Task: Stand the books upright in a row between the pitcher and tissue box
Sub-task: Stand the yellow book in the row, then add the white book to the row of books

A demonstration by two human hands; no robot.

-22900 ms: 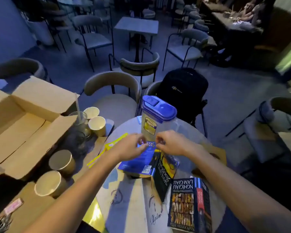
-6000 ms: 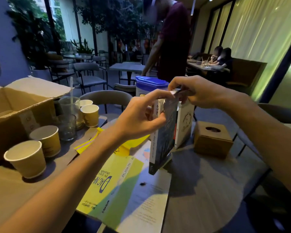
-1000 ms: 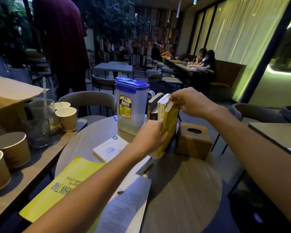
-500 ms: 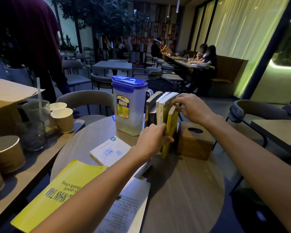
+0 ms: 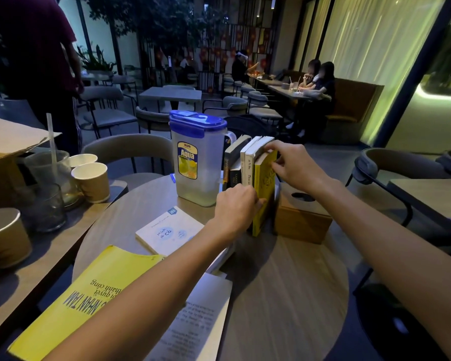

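Row of upright books (image 5: 245,162) between pitcher (image 5: 195,162) and tissue box (image 5: 301,217), left hand (image 5: 236,204) and right hand (image 5: 294,165) pinched on the yellow book (image 5: 264,188) at the row's end, white book (image 5: 168,233) and big yellow book (image 5: 89,295) flat in front, paper cups (image 5: 91,181) at left.

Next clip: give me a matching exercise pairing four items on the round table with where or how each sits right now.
Items:
1. pitcher
2. tissue box
3. yellow upright book
4. white book

States:
A. lying flat near the table's middle
B. at the right end of the row
C. at the left end of the row
D. held by both hands

Pairs: 1-C, 2-B, 3-D, 4-A
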